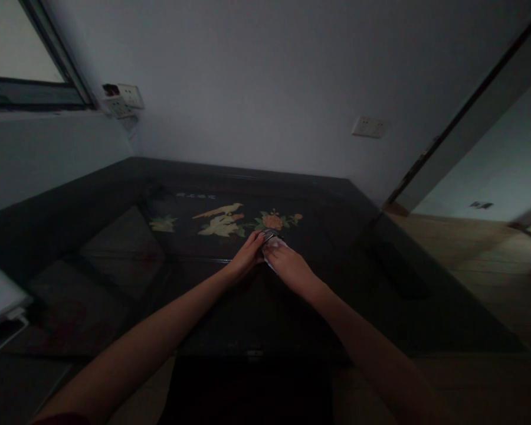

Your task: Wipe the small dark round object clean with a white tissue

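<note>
My left hand [248, 251] is closed on a small dark thing with thin, shiny, wire-like edges [271, 235]. It looks like a pair of glasses, but the dim light hides its exact shape. Against it, my right hand [287, 262] presses a crumpled white tissue [271, 265], the fingers bent over it. Both hands meet just above the dark tabletop [265, 307], in front of its inlaid picture of a bird and flowers [221, 223]. My fingers partly cover the tissue and the dark thing.
A white device with a cable [2, 298] stands at the left edge. On the table's right lies a dark, long object [398, 271]. Wall sockets [369, 127] are behind the table, a window [26, 53] is at the upper left, and wooden floor [482, 260] lies to the right.
</note>
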A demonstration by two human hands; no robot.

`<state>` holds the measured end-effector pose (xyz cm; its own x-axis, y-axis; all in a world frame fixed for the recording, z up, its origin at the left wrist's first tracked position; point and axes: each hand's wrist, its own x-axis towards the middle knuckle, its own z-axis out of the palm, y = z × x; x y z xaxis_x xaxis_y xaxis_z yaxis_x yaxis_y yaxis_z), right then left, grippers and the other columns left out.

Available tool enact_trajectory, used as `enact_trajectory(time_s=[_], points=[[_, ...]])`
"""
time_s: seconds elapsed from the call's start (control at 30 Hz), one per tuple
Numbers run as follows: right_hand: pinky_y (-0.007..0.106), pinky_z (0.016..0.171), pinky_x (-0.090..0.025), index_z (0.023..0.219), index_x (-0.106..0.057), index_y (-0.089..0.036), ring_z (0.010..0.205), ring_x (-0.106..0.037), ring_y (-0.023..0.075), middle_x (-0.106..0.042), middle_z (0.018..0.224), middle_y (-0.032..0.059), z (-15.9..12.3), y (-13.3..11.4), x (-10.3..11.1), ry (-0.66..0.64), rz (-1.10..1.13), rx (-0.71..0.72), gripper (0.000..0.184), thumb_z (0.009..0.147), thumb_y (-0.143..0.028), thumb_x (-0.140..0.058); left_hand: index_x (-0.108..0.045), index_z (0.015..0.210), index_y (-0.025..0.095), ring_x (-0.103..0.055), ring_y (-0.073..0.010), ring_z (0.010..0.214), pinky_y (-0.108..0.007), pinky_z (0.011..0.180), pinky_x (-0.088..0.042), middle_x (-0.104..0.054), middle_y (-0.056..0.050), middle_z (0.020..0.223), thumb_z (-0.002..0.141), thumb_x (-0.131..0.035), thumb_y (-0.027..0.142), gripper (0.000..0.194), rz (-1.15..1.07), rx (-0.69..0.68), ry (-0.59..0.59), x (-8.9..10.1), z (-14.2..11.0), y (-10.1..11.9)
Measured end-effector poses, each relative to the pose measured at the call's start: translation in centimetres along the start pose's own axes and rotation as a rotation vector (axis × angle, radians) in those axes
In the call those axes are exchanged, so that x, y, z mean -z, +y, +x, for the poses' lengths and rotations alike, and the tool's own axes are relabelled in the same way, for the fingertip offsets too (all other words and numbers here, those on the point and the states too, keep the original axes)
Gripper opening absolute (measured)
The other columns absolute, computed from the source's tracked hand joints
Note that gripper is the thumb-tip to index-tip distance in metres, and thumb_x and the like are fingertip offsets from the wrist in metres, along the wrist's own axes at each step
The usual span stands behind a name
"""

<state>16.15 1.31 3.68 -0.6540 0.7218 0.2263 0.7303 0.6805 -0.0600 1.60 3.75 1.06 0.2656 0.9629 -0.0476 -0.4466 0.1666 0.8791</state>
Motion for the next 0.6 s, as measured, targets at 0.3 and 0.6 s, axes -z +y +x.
enact_trajectory(time_s=[0.3,0.6], points=[[0.039,0.105,-0.042,0.128,-0.056,-0.007,0.121,-0.056,0.0256,-0.062,0.127,0.0171,-0.3,-0.5,0.4,0.011,0.458,-0.137,0.057,0.075,0.007,-0.04,-0.056,0.104,0.022,-0.057,-0.015,0.08,-0.023,0.065,-0.047,-0.06,-0.003,0.094,0.076,-0.069,0.047,0.04,0.001,-0.011,0.014,0.2,0.3,-0.3],[0.034,0.087,-0.05,0.113,-0.067,-0.015,0.093,-0.067,0.0206,-0.071,0.106,0.0089,0.8,-0.3,-2.4,0.32,1.441,-0.426,0.037,0.079,-0.023,-0.056,-0.054,0.104,0.023,-0.057,-0.0148,0.079,-0.026,0.065,-0.052,-0.057,-0.002,0.094,0.075,-0.07,0.047,0.041,-0.027,-0.013,0.01,0.2,0.3,-0.2]])
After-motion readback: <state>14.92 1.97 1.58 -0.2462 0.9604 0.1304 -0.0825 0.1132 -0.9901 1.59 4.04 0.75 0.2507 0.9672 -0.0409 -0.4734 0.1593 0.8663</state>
